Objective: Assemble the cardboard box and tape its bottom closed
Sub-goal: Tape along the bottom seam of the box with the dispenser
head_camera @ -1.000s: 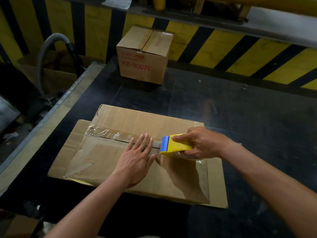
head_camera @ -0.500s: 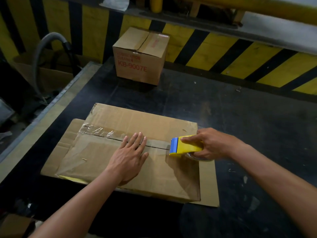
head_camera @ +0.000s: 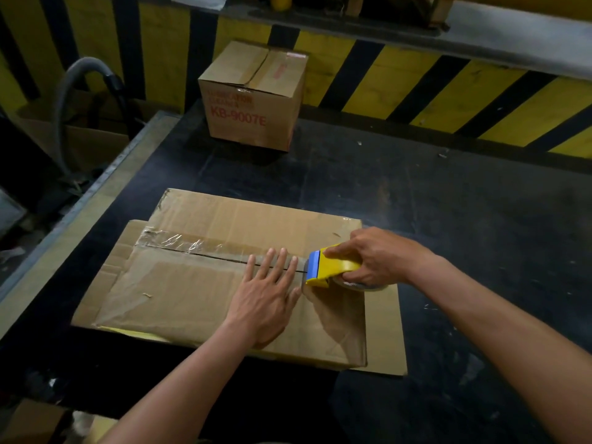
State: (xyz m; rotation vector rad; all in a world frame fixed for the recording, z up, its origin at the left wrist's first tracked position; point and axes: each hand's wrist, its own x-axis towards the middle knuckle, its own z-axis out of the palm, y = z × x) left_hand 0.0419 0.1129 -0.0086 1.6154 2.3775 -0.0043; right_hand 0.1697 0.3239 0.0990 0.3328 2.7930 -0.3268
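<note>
The brown cardboard box lies bottom up on the black table, its two flaps meeting at a seam. Clear tape covers that seam from the left end up to my fingers. My left hand presses flat on the box, fingers spread across the seam. Just to its right, my right hand grips a yellow tape dispenser with a blue blade, which rests on the seam near the box's right end. A flat cardboard sheet lies under the box.
A closed carton printed KB-9007E stands at the back of the table. Behind it runs a yellow and black striped wall. A grey hose curves over an open carton off the table's left edge.
My right hand has drawn the dispenser to the right along the seam, laying more tape. My left hand has slid right behind it, staying flat on the box.
</note>
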